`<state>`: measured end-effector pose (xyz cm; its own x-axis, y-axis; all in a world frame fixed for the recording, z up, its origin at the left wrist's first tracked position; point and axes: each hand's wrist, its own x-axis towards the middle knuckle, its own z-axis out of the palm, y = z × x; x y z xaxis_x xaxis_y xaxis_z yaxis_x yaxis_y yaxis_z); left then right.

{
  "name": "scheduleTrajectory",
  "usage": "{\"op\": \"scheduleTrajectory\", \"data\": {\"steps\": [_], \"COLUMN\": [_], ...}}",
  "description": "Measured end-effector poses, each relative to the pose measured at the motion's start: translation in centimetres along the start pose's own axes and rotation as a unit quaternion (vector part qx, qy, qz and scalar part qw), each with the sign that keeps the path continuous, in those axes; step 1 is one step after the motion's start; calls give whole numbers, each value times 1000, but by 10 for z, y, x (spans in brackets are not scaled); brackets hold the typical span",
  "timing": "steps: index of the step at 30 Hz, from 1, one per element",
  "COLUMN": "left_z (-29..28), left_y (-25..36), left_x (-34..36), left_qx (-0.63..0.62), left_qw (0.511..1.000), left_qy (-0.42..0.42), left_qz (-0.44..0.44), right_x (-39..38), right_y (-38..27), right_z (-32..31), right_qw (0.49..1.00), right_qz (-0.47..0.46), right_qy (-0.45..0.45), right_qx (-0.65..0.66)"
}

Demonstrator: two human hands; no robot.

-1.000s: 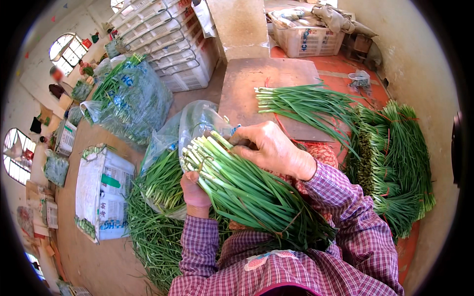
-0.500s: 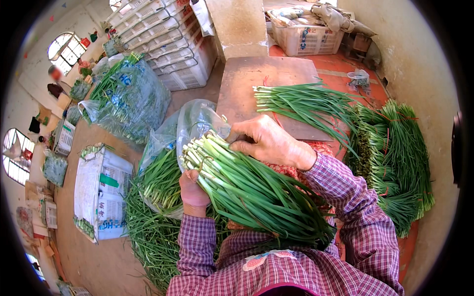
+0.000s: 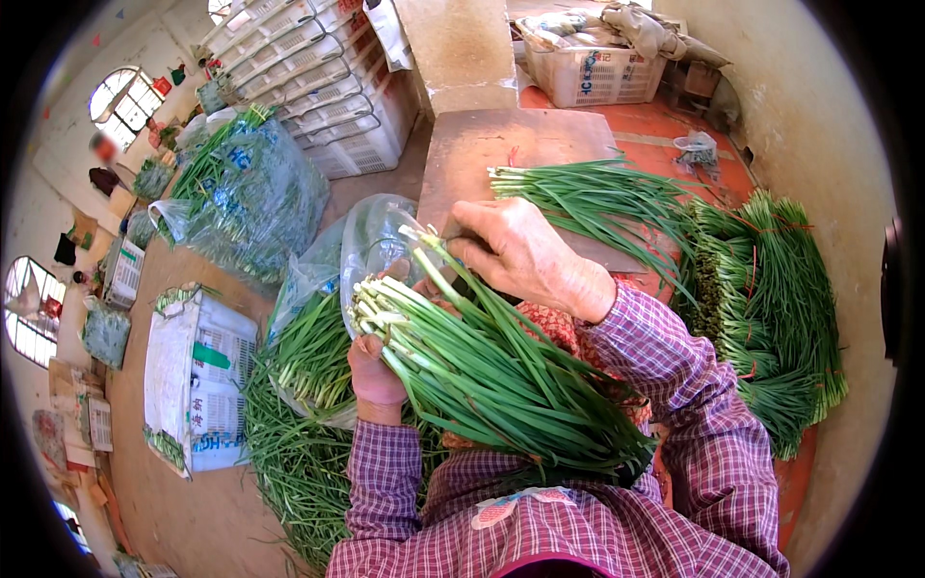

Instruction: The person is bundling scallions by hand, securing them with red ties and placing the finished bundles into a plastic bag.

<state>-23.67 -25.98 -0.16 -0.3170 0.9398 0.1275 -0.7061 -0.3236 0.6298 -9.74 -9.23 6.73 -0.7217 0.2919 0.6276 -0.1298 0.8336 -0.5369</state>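
In the head view, the left hand (image 3: pixel 378 376) grips a bunch of green stalks (image 3: pixel 525 380) before the plaid shirt (image 3: pixel 597 535); the right hand (image 3: pixel 528 252), fingers narrow, pinches a few stalks (image 3: pixel 440 277) above it. A clear bag (image 3: pixel 362 236) crowds the bunch; a white crate (image 3: pixel 220 380) stands left, tied bundles (image 3: pixel 771 299) right.

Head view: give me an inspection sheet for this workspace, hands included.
Surface: brown board on a red surface.
Job's things: bunch of green stalks in hand; more stalks on the board; bundles with red ties at right.
Clutter: loose greens at lower left; crumpled clear plastic on the red surface.
Hands: left hand holds the bunch near its pale ends; right hand curled beside a few raised stalks, grip partly hidden.
Cables: nothing seen.
Surroundings: stacked white crates, bagged greens, a wall at right.
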Motion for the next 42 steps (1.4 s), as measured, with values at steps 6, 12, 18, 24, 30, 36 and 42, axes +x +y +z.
{"op": "scheduleTrajectory", "data": {"steps": [6,12,18,24,30,36,42], "left_z": [-11,-8,-2,4,4,-11,-2], "left_y": [-2,-2,-1,-8,-4,-2,-1], "left_x": [1,0,0,4,6,2,2], "left_qx": [30,42,54,53,45,100,111], "left_qw": [999,999,997,998,999,995,992], "left_qy": [15,17,44,-27,-17,-8,43], "left_qz": [3,1,27,10,19,25,29], "right_x": [-12,-16,-2,10,25,7,-4], "right_y": [13,1,-6,17,-43,-41,-41], "right_z": [0,-3,5,4,-24,7,9], "right_qw": [997,987,981,999,962,996,995], "right_qz": [68,123,129,31,142,-52,20], "right_qy": [22,-43,-36,8,23,-48,-73], "right_qx": [1,99,142,-27,230,46,-66]}}
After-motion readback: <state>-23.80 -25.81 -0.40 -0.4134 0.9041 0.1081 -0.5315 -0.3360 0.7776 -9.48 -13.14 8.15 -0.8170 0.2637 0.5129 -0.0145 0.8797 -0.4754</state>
